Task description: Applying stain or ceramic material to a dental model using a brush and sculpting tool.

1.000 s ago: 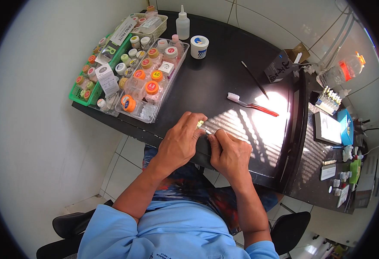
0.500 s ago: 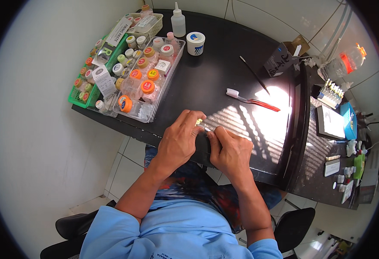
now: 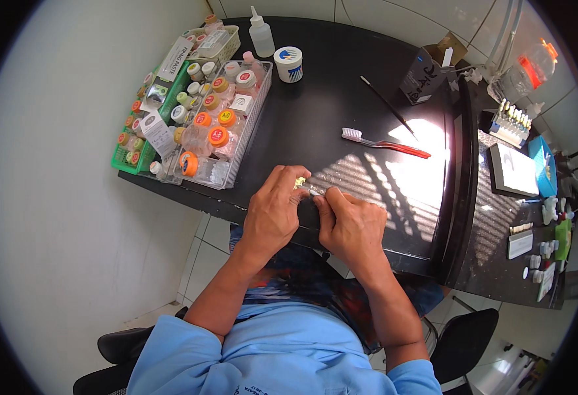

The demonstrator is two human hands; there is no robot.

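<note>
Over the near edge of the black table (image 3: 315, 105), both hands meet close together. My left hand (image 3: 272, 204) is closed with a small pale-yellow lumpy piece (image 3: 300, 181) between thumb and fingers. My right hand (image 3: 355, 220) is pinched just beside it. A tiny whitish piece (image 3: 314, 193) shows at its fingertips, too small to name, and the fingers cover most of it. Beyond the right hand lie a toothbrush (image 3: 384, 145) with a red handle and a thin dark brush-like stick (image 3: 389, 105).
On the left, a clear basket (image 3: 252, 112) and a green basket (image 3: 123, 158) hold several capped jars. Behind stand a white tub (image 3: 289, 64) and a squeeze bottle (image 3: 261, 36). An open box (image 3: 427, 72) is back right. A side counter (image 3: 493, 257) carries small items.
The whole view has shifted slightly, so the baskets and side counter sit differently in the picture. Both hands keep nearly the same pinched pose, with only slight finger movement.
</note>
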